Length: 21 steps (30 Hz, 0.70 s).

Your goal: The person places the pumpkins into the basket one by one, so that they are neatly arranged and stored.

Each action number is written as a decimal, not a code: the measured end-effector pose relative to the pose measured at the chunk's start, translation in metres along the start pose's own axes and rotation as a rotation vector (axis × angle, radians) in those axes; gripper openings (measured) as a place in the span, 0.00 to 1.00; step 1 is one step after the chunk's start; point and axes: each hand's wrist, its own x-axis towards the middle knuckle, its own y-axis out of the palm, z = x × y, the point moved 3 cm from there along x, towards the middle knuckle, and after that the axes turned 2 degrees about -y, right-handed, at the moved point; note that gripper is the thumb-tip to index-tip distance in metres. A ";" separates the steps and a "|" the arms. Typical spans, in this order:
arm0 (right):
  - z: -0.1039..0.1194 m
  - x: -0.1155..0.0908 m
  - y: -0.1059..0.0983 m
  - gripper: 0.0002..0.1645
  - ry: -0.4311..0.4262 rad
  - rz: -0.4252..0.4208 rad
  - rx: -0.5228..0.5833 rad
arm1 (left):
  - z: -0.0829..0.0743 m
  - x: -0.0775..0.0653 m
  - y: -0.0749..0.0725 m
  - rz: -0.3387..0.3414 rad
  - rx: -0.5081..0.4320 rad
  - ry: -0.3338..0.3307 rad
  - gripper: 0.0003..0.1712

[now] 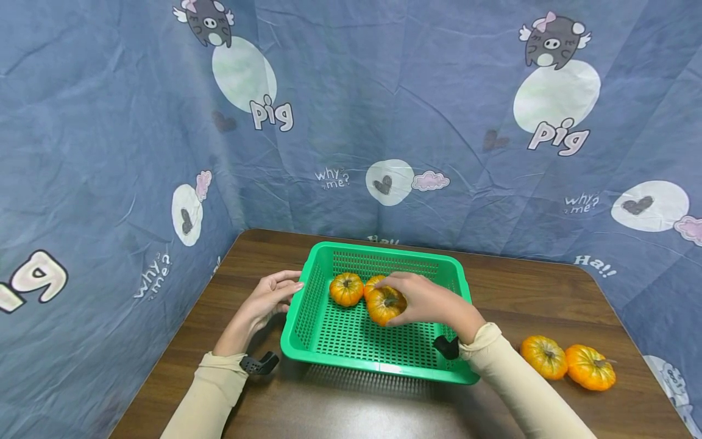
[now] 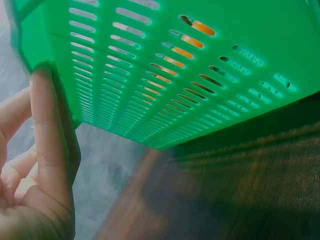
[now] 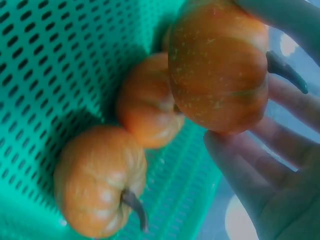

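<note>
My right hand (image 1: 419, 299) holds a small orange pumpkin (image 1: 384, 306) inside the green plastic basket (image 1: 378, 367), thumb on one side and fingers on the other. Its dark stem juts toward the palm in the right wrist view, where the pumpkin (image 3: 220, 70) appears raised above the others. Within the basket sit more pumpkins, one on the left (image 1: 347, 289) and one partly hidden behind the held one (image 1: 373, 283). My left hand (image 1: 269, 297) is at the basket's left rim, its fingers fairly straight; in the left wrist view a finger (image 2: 49, 120) lies against the basket's edge.
Two more pumpkins, one (image 1: 544, 357) beside the other (image 1: 591, 367), sit on the brown wooden table (image 1: 515, 292) to the right of the basket, near my right forearm. A blue printed cloth (image 1: 351, 122) hangs behind and left of the table.
</note>
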 end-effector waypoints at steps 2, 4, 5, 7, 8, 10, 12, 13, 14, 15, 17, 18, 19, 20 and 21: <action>0.003 0.006 0.004 0.40 -0.020 0.016 0.001 | 0.000 0.000 0.000 -0.001 -0.002 -0.001 0.31; 0.006 0.011 0.008 0.40 -0.030 0.035 0.004 | -0.001 0.000 0.000 -0.001 -0.004 -0.001 0.31; 0.007 0.014 0.010 0.40 -0.035 0.042 0.005 | -0.001 -0.001 0.000 -0.001 -0.004 -0.002 0.31; 0.009 0.020 0.015 0.39 -0.041 0.060 0.001 | -0.001 -0.001 0.000 -0.002 -0.006 -0.002 0.31; 0.010 0.023 0.018 0.39 -0.044 0.071 -0.001 | -0.001 -0.001 0.000 0.000 -0.005 -0.003 0.31; 0.012 0.029 0.022 0.40 -0.057 0.091 -0.014 | -0.001 -0.001 0.000 0.001 -0.008 -0.003 0.31; 0.014 0.034 0.027 0.40 -0.079 0.105 -0.036 | 0.000 -0.001 0.000 0.002 -0.011 -0.002 0.31; 0.016 0.036 0.029 0.41 -0.092 0.109 -0.045 | 0.000 -0.001 -0.001 0.003 -0.013 -0.002 0.31; 0.018 0.038 0.031 0.41 -0.107 0.112 -0.052 | 0.000 -0.001 -0.001 0.005 -0.014 -0.001 0.31; 0.020 0.040 0.033 0.41 -0.120 0.114 -0.060 | 0.000 -0.001 -0.001 0.008 -0.015 0.001 0.31; 0.023 0.044 0.036 0.41 -0.145 0.117 -0.079 | 0.000 -0.001 -0.001 0.011 -0.013 0.004 0.30; 0.024 0.045 0.038 0.40 -0.154 0.121 -0.084 | 0.000 0.000 -0.001 0.013 -0.012 0.005 0.31; 0.026 0.047 0.040 0.40 -0.160 0.130 -0.084 | 0.000 0.000 -0.001 0.014 -0.009 0.006 0.31; 0.027 0.048 0.042 0.40 -0.162 0.140 -0.085 | 0.000 0.000 -0.001 0.018 -0.007 0.007 0.31; 0.027 0.049 0.044 0.39 -0.162 0.150 -0.084 | 0.001 0.000 -0.001 0.019 -0.006 0.008 0.31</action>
